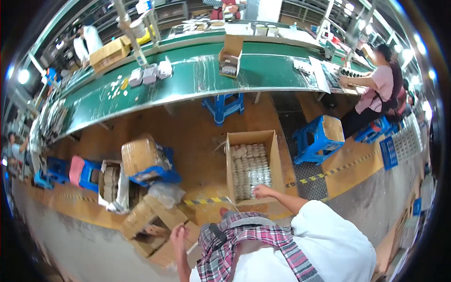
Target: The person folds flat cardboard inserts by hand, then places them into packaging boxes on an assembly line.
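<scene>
My right hand (262, 191) is over the near right part of a large open cardboard box (277, 164), its fingers curled close to the packed items. Rows of small wrapped pieces (246, 164) fill this box, some shiny, some beige. Whether the fingers hold one of them is too small to tell. On the left, my left hand (178, 236) hangs beside an open, mostly hollow cardboard box (174, 217), its fingers bent; nothing can be made out in it.
A green workbench (188, 75) crosses the view, bearing a small open carton (230, 58). Blue stools (319, 138) stand on the floor, one topped with a brown carton (141, 156). A clear plastic bag (167, 192) lies by the left box. A co-worker (383, 84) works at the right.
</scene>
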`<state>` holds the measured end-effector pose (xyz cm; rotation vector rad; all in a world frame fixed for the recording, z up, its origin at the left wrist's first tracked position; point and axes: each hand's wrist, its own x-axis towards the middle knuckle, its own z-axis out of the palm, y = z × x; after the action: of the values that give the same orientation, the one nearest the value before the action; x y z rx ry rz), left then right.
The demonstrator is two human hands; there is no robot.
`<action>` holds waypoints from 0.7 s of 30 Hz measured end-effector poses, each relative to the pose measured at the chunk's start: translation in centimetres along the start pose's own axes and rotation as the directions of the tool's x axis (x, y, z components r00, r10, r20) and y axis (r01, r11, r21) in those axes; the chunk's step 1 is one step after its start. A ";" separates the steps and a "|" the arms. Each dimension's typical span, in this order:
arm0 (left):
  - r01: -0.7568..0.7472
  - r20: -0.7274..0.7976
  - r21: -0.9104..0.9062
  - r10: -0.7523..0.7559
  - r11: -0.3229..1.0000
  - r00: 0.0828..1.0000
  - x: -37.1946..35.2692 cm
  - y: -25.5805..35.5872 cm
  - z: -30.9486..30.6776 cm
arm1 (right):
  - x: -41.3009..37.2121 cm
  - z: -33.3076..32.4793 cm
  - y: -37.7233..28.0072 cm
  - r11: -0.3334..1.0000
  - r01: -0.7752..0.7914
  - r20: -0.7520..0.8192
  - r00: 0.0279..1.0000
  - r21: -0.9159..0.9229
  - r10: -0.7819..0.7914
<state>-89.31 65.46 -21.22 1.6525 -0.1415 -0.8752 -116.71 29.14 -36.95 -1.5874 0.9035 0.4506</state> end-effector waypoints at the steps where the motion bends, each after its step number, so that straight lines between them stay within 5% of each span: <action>1: 0.030 0.012 -0.028 -0.030 0.999 0.999 1.2 -0.6 -0.7 | 0.5 -0.2 -3.8 0.994 0.040 -0.049 0.998 0.102 -0.035; 5: 0.255 0.210 -0.018 -0.246 0.967 0.946 7.7 -3.4 -4.0 | 4.5 -2.3 -12.9 0.968 0.181 -0.082 0.982 0.174 -0.169; 9: 0.233 0.301 0.141 -0.266 0.962 0.916 16.6 0.2 -5.3 | 9.1 -3.9 -16.9 0.988 0.144 -0.199 0.971 0.058 -0.130; 14: 0.086 0.251 0.212 -0.139 0.974 0.958 28.9 7.1 -7.0 | 13.9 -4.3 -19.0 0.952 0.067 -0.163 0.986 0.298 -0.018; 17: 0.030 0.271 0.226 -0.092 0.974 0.958 34.4 13.5 -5.4 | 15.3 -6.5 -22.4 0.915 0.256 -0.203 0.959 0.311 -0.199; 19: 0.064 0.280 0.260 -0.139 0.963 0.950 37.8 17.2 -3.2 | 15.7 -10.0 -28.1 0.751 0.460 -0.433 0.864 0.474 -0.256; 21: 0.071 0.325 0.237 -0.148 0.969 0.934 41.7 18.1 -1.7 | 16.3 -16.0 -34.3 0.699 0.577 -0.597 0.758 0.423 -0.265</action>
<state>-52.19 39.30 -24.44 1.7137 -0.4013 -1.2677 -83.68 9.10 -22.63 -1.2682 0.8788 -0.5863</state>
